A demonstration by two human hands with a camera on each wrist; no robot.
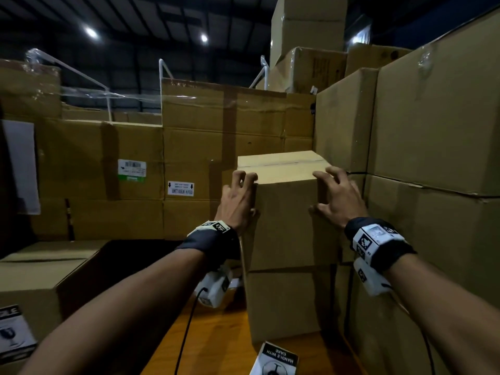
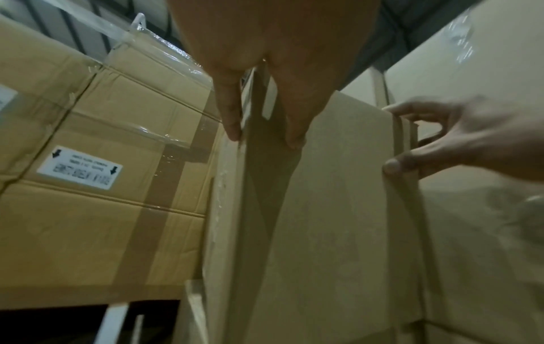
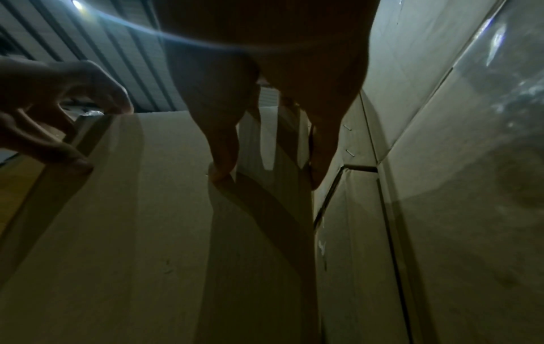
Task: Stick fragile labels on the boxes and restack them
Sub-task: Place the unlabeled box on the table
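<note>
Head view: a tall cardboard box (image 1: 284,212) stands upright at centre, stacked on a second box (image 1: 284,301) that rests on a wooden floor (image 1: 216,342). The left hand (image 1: 238,201) grips the top box's upper left corner at 9 o'clock, fingers curled over the top edge. The right hand (image 1: 338,196) grips the upper right corner at 3 o'clock, fingers over the edge and thumb on the front face. A fragile label (image 1: 276,359) lies on the floor at 6 o'clock of the stack; another label (image 1: 13,331) sits on a low box (image 1: 40,280) at 8 o'clock. Larger cartons (image 1: 433,131) stand just beside the stack at 3 o'clock.

Left wrist view: the left hand's fingers (image 2: 232,121) press the box's side edge; the right hand (image 2: 459,144) clamps the far corner at 3 o'clock. A taped carton with a white sticker (image 2: 79,166) stands at 9 o'clock.

Right wrist view: dim; the right hand's fingers (image 3: 223,158) lie on the box face, and the left hand (image 3: 53,116) clasps the corner at 9 o'clock.
</note>
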